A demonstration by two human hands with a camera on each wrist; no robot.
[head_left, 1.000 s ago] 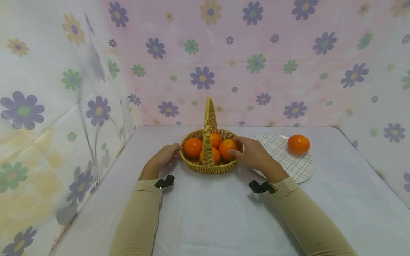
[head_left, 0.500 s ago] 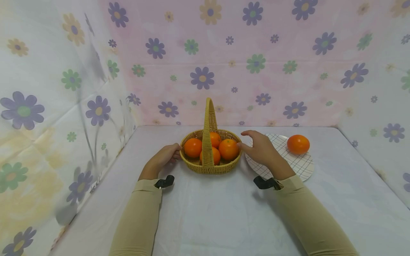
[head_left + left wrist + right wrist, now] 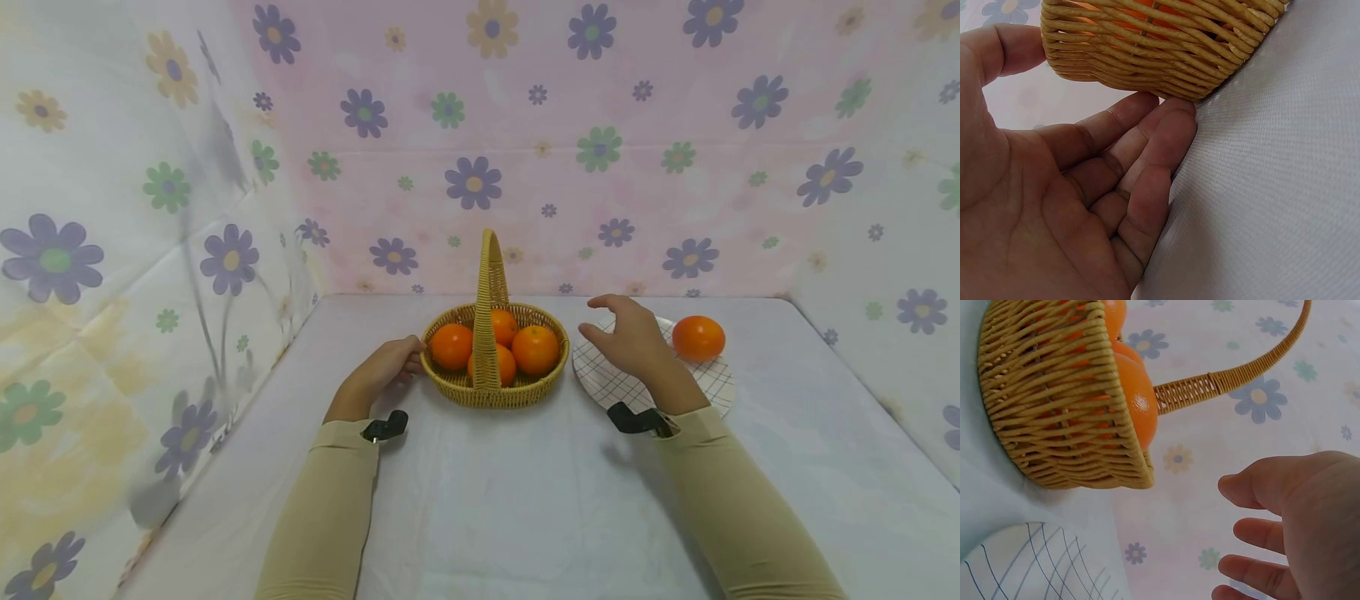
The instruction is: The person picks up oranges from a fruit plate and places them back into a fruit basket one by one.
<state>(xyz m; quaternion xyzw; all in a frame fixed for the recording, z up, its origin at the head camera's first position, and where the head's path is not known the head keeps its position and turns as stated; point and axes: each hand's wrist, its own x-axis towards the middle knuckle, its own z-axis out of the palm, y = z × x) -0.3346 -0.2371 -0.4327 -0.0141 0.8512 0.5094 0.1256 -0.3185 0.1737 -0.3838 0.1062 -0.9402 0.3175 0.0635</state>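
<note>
A wicker basket (image 3: 517, 397) with a tall arched handle stands on the table, several oranges (image 3: 535, 350) inside it. At its left end my left hand (image 3: 384, 367) holds the basket. The left wrist view has the thumb (image 3: 1019, 50) at the rim and the fingertips (image 3: 1175, 119) against the lower side, near the cloth. My right hand (image 3: 630, 337) hovers over the left part of a checked plate (image 3: 600, 375), apart from the basket, with thumb and fingers spread and holding nothing. Another glossy orange (image 3: 699, 338) sits on the plate's far right side.
A white cloth covers the table (image 3: 510, 500). Flower-patterned curtains (image 3: 540, 125) hang behind it and at both sides. A black wrist mount (image 3: 386, 427) sits at each sleeve cuff.
My right hand has let go of the orange at the basket's right end and moved right and up, over the plate. The left hand and basket have stayed put.
</note>
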